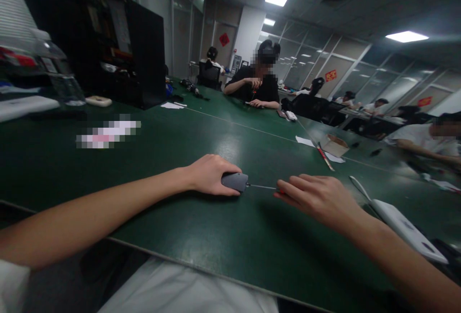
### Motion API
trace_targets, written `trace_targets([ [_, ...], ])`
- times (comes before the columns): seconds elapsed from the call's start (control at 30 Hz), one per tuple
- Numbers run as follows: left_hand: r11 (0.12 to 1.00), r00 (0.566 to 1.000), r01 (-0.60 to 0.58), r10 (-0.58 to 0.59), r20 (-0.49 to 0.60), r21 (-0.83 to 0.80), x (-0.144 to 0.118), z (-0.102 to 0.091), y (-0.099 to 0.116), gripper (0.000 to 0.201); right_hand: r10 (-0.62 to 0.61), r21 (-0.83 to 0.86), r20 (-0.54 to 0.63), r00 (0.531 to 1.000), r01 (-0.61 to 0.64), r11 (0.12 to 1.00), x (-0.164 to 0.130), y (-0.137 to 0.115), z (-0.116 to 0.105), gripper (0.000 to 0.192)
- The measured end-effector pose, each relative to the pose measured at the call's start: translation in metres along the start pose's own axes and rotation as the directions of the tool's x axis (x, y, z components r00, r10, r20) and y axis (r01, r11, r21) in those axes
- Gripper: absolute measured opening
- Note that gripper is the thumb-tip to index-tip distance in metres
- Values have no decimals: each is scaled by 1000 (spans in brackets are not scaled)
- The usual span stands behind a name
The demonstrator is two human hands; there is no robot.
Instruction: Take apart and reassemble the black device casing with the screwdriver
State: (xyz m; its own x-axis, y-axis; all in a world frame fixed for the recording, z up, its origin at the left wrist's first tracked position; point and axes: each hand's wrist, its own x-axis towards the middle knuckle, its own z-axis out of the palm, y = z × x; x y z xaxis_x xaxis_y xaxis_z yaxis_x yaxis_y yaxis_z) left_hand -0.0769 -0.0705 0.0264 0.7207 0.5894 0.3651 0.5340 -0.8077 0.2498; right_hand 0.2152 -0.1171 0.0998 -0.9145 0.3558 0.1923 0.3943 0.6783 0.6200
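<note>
Left hand [211, 176] closed over grey device [235, 181], pinning it to the green tabletop [201, 236] near its front edge | right hand [317, 198] pinches red-handled screwdriver [264, 187] — shaft lies level, long axis left-right, tip at the device's right end | white tablet [403, 224] — toward right edge.

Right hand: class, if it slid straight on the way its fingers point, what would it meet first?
Probably the small grey device held down by the left hand; the right hand holds a thin screwdriver aimed at it.
</note>
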Motion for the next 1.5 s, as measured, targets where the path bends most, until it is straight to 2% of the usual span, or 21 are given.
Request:
trace_targets([
  [0.17,999,1000,9,-10,16,37,-1,1,1,51,-91,-86,-6,996,91,992,7,-3,-3,23],
  [0.27,999,1000,24,-25,16,47,0,2,2,52,-213,-184,31,976,215,959,18,-12,-18,24],
  [0.47,997,998,61,-61,1,48,-2,4,4,53,-306,-232,76,949,315,920,44,-29,-40,25],
  [0.57,995,996,91,-91,-1,33,-3,4,4,55,-215,-102,133,967,229,968,46,-21,-35,20],
  [0.63,995,995,103,-103,1,5,-4,4,3,55,-64,80,203,977,49,996,43,-10,-26,17],
  [0.67,995,995,102,-102,4,-12,-5,4,3,55,42,186,244,969,-89,978,40,-5,-19,18],
  [0.73,994,995,97,-97,12,-41,-5,4,2,54,179,451,343,922,-328,830,33,4,-3,21],
  [0.8,993,995,98,-97,19,-68,-5,4,0,55,228,651,489,842,-526,547,26,7,14,29],
  [0.9,985,992,128,-127,15,-113,-6,5,-2,57,197,685,698,688,-722,93,19,2,35,44],
  [0.93,982,990,139,-138,14,-127,-5,5,-3,58,178,652,745,643,-758,7,18,0,40,47],
  [0.97,979,989,147,-147,15,-138,-5,5,-3,59,171,643,757,631,-766,-23,17,-2,43,48],
  [1.0,977,988,153,-153,17,-146,-5,5,-4,59,181,657,742,646,-754,-2,17,-3,44,47],
  [1.03,976,987,158,-157,18,-153,-5,5,-5,61,201,693,694,691,-717,73,17,-3,43,46],
  [1.07,974,987,163,-162,18,-160,-4,5,-5,62,221,732,615,757,-652,195,16,-2,41,43],
  [1.13,970,985,171,-170,19,-175,-4,5,-6,63,226,716,392,892,-450,533,15,1,32,35],
  [1.2,967,985,172,-171,20,-188,-4,5,-7,62,124,509,179,976,-200,837,15,4,21,30],
  [1.23,966,986,168,-168,20,-195,-4,5,-7,62,49,368,96,994,-81,926,15,5,15,28],
  [1.3,964,987,160,-160,16,-211,-4,5,-7,60,-98,127,-15,995,99,987,16,5,6,25],
  [1.37,963,988,155,-156,14,-221,-4,5,-7,59,-192,10,-64,979,193,981,18,3,1,25],
  [1.43,961,987,158,-159,16,-225,-4,5,-6,60,-187,28,-54,981,188,982,20,0,2,26],
  [1.5,960,987,162,-161,20,-229,-4,5,-6,60,-62,193,14,998,58,979,22,-3,9,26],
])
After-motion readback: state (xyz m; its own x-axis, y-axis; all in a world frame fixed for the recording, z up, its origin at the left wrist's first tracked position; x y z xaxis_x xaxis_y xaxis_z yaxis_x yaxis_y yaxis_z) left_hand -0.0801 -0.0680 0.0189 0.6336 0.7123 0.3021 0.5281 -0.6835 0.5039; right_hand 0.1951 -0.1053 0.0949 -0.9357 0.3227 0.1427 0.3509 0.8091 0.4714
